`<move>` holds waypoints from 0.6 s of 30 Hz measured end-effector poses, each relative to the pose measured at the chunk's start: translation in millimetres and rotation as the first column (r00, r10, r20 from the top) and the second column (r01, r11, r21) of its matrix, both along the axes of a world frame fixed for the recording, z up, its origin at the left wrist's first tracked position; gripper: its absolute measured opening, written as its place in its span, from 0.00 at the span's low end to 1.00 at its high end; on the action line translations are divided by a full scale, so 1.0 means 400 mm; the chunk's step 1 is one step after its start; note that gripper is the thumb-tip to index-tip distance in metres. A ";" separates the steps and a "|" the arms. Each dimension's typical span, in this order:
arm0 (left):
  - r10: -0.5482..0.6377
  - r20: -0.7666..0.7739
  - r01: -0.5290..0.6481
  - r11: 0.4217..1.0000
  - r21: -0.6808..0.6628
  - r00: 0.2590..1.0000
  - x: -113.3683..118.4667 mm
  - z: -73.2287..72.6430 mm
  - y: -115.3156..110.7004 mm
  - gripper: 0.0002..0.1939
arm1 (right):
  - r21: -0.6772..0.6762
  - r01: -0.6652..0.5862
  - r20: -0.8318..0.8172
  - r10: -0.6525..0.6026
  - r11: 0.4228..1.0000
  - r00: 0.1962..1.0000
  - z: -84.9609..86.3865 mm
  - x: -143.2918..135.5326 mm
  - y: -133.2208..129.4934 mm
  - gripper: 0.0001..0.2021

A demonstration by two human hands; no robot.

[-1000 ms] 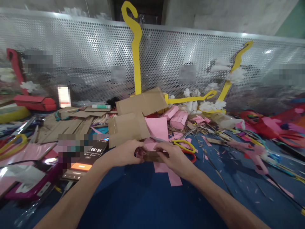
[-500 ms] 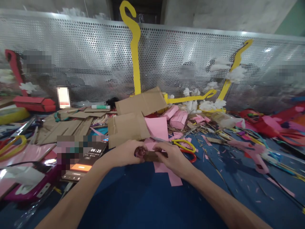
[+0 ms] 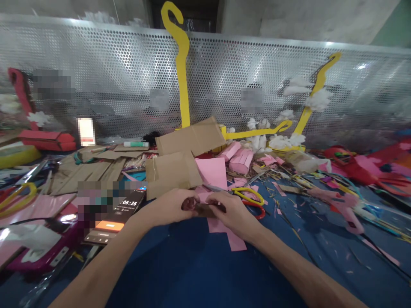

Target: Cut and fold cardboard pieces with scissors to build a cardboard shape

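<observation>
Between my two hands is a small strip of brown cardboard, held above the blue table. My left hand is curled round its left end, with the thumb and fingertips drawn together. My right hand pinches the other end from the right. Pink paper lies under and behind the strip. Just right of my right hand are scissors with yellow and red handles. Two brown cardboard pieces lie beyond my hands, beside a pink sheet.
A lit phone lies left of my left forearm. A pink glue gun rests at the right with its cord. Tall yellow cut-out hooks stand before a perforated metal panel. Pink folded boxes and paper scraps lie behind.
My hands stay almost in place; the cardboard strip has tilted slightly between my fingers. The phone's timer has gone from 06:25 to 06:26.
</observation>
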State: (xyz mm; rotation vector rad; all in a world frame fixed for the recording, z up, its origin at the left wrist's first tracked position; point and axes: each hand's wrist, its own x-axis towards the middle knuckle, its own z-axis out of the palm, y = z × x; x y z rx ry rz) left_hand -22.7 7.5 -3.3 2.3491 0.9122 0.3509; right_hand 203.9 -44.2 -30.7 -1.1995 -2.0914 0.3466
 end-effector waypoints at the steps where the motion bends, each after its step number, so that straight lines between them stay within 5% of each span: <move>1: 0.013 -0.001 -0.013 0.999 0.038 1.000 0.002 0.000 -0.001 0.09 | -0.003 -0.002 -0.007 0.002 1.000 1.000 0.000 0.000 0.001 0.12; 6: 0.040 -0.038 -0.033 0.984 0.178 0.998 0.011 -0.008 0.002 0.10 | -0.064 -0.014 -0.055 0.010 0.998 0.998 0.012 0.022 0.004 0.10; 18: 0.056 -0.057 -0.043 0.980 0.195 0.997 0.012 -0.005 -0.003 0.13 | -0.223 -0.057 0.093 0.079 0.973 0.993 0.092 0.154 -0.008 0.09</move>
